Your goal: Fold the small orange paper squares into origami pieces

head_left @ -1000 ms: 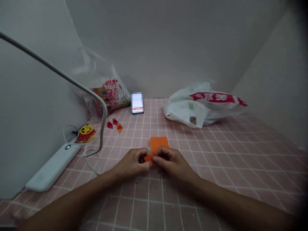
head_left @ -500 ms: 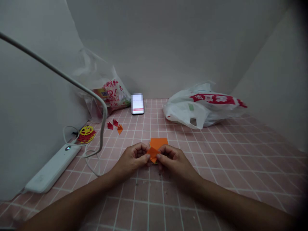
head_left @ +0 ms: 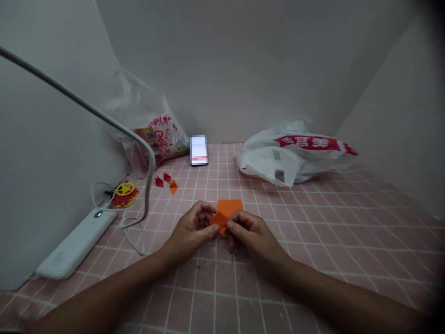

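Note:
Between my two hands is a small folded piece of orange paper (head_left: 220, 220), held up as a diamond-like shape with a crease. The thumb and fingers of my right hand (head_left: 249, 228) pinch its right corner. My left hand (head_left: 195, 226) has its thumb on the lower left edge and its index finger near the upper left edge, with a gap between them. Just behind lies a flat orange paper square (head_left: 233, 207), partly covered by the folded piece and my right fingers. A bit of yellowish paper shows under the fold.
Small folded red papers (head_left: 159, 181) and an orange one (head_left: 173, 186) lie at left. Beyond are a clear plastic bag (head_left: 163, 134), a phone (head_left: 199, 150) and a white plastic bag (head_left: 278, 155). A white power strip (head_left: 76, 243), cable (head_left: 151, 157) and red-yellow cutouts (head_left: 125, 192) are leftmost.
My left index finger has lifted and spread away from the thumb. The folded orange paper has tilted and shifted slightly left. My right hand has hardly moved.

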Demonstrator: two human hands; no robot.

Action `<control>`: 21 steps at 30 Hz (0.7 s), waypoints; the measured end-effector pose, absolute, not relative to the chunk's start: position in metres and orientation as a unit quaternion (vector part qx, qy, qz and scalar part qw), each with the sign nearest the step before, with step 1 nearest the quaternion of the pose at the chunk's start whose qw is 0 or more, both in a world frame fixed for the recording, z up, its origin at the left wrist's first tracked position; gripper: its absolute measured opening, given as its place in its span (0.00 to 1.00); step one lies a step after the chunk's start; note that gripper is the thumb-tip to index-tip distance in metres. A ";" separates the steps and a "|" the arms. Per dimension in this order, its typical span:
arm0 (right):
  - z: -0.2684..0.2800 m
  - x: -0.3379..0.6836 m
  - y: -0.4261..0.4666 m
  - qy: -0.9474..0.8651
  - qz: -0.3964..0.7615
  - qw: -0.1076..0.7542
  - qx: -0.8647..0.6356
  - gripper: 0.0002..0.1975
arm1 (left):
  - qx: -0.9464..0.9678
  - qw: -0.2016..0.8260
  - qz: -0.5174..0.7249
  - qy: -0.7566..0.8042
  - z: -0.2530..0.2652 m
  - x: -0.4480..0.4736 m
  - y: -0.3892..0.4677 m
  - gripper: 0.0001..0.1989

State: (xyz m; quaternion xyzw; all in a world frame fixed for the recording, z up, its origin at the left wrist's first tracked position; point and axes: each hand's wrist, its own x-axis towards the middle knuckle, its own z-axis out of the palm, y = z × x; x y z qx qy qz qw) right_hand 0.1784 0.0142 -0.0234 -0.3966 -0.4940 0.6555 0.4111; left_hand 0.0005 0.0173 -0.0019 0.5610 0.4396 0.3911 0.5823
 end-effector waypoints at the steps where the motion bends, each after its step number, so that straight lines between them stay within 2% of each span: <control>1: -0.025 0.179 0.015 -0.498 0.656 0.410 -0.392 0.13 | 0.566 0.577 0.391 0.440 -0.002 0.000 0.017 0.15; 8: -0.023 0.180 0.017 -0.494 0.648 0.418 -0.402 0.12 | 0.607 0.553 0.378 0.427 -0.001 -0.001 0.016 0.13; 13: -0.021 0.180 0.018 -0.481 0.656 0.408 -0.416 0.11 | 0.634 0.512 0.357 0.457 0.001 -0.002 0.015 0.05; 21: -0.022 0.180 0.016 -0.492 0.634 0.423 -0.421 0.10 | 0.651 0.443 0.351 0.507 0.004 -0.002 0.011 0.04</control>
